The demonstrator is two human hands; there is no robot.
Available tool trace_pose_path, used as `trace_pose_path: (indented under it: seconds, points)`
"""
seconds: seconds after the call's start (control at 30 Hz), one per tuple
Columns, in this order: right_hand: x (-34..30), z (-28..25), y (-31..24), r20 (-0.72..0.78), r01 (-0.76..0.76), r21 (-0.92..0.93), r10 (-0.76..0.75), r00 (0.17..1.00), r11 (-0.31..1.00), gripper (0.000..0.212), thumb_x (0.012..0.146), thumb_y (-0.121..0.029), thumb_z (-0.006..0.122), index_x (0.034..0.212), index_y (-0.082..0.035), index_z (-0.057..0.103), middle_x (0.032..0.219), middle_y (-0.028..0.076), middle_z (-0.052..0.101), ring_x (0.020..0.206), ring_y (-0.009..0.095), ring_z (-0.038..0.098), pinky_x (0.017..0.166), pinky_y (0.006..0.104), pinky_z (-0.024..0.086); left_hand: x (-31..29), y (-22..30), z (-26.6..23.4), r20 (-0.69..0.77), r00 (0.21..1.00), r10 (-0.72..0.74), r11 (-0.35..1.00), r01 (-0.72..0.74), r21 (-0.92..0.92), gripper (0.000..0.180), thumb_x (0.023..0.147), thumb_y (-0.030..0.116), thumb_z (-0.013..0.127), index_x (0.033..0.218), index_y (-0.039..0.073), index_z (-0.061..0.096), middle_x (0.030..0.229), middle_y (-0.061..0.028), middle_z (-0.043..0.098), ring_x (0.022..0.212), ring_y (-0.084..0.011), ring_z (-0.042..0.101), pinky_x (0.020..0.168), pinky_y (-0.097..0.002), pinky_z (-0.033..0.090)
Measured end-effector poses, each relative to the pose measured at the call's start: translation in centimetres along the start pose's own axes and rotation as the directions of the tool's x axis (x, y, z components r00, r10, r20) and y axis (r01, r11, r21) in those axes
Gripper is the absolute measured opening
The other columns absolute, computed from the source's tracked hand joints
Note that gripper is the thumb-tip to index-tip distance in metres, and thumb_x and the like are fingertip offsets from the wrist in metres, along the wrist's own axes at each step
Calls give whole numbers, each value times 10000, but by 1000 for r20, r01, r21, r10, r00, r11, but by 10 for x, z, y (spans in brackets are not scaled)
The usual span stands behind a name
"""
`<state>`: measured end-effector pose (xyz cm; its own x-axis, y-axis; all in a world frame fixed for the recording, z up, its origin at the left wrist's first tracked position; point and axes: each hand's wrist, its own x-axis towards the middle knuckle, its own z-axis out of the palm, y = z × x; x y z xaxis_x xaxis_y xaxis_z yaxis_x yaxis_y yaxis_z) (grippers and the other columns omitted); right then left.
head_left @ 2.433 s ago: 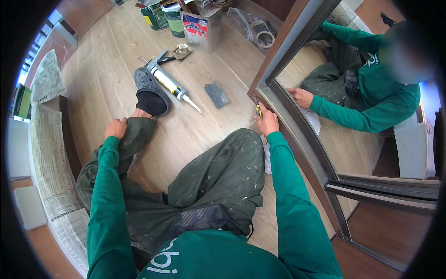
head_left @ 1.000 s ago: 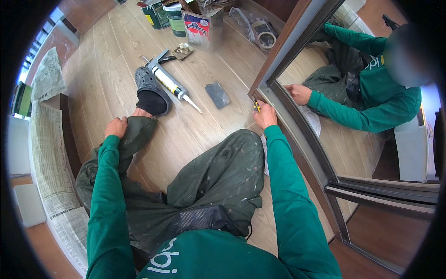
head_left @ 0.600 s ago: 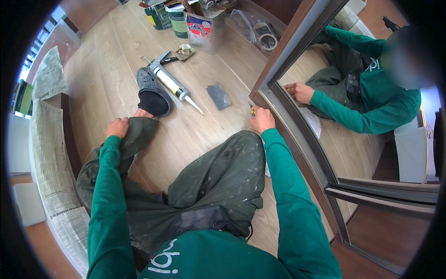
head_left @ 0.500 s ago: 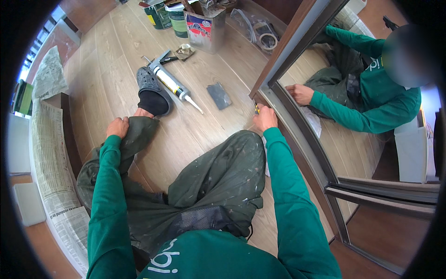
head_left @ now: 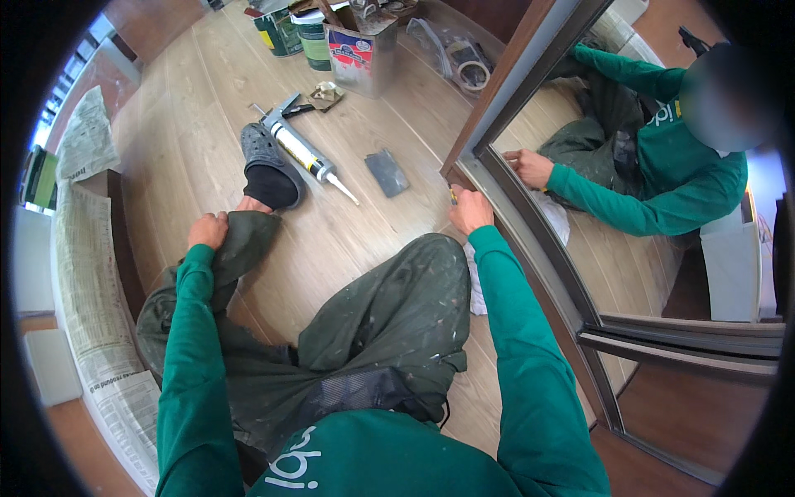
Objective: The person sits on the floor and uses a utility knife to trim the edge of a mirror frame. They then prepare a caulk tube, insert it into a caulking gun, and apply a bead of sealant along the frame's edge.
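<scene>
Greens, greys and pale wood

I see green sleeves (head_left: 513,331), paint-flecked olive trousers (head_left: 389,315), a dark grey clog (head_left: 269,166), a white-and-black caulk gun (head_left: 302,149), and a light wood-grain floor (head_left: 182,124).

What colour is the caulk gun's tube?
White with a yellow and black band, tube lying on the floor; head view.

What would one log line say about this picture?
left hand: resting on shin | right hand: small tool at mirror frame | caulking gun: on floor, untouched
</scene>
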<state>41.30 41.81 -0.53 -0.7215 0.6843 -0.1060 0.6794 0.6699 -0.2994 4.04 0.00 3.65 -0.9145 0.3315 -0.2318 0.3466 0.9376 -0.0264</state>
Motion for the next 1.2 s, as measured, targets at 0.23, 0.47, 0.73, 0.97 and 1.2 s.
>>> trace_pose_path:
  seconds: [0.23, 0.47, 0.73, 0.97, 1.2]
  points:
    - [6, 10, 3, -74, -61, 107, 69, 995, 992, 485, 773, -119, 641, 1255, -76, 654, 1003, 278, 692, 970, 434, 675, 892, 510, 534, 2, -1, 2, 1, 1000, -2, 1000, 2, -13, 632, 982, 483, 400, 1047, -81, 678, 1106, -338, 649, 1086, -474, 624, 979, -525, 468]
    - [-13, -28, -19, -33, 89, 105, -86, 996, 990, 383, 807, -102, 605, 1180, -49, 674, 927, 291, 694, 913, 446, 681, 830, 528, 547, 0, 0, 0, 7, 1000, 7, 1000, -7, 0, 608, 988, 446, 387, 1048, -89, 671, 1100, -337, 652, 1085, -473, 625, 974, -523, 475]
    - [-44, -29, -100, 189, -184, 981, 74, 979, -66, 345, 990, -254, 566, 1248, -26, 571, 811, 122, 680, 565, 207, 643, 475, 338, 523, 12, -7, 9, 40, 998, 55, 998, -56, 16, 605, 984, 446, 389, 1046, -83, 674, 1095, -346, 647, 1086, -481, 620, 971, -524, 477]
    - [5, 65, -93, 617, -173, 553, 261, 742, -815, 237, 1012, -294, 437, 991, -76, 527, 858, 112, 631, 729, 279, 607, 682, 476, 512, 21, -21, 22, -1, 999, 54, 998, -54, 37, 627, 980, 454, 388, 1044, -99, 677, 1091, -355, 645, 1076, -482, 627, 981, -527, 470]
    - [41, 77, -77, 699, -35, 439, 317, 641, -898, 230, 1006, -317, 434, 965, -107, 520, 807, 79, 609, 709, 271, 591, 674, 468, 491, 15, -17, 16, 17, 994, 106, 993, -106, 51, 635, 980, 466, 392, 1049, -99, 673, 1093, -348, 647, 1078, -486, 625, 971, -531, 473]
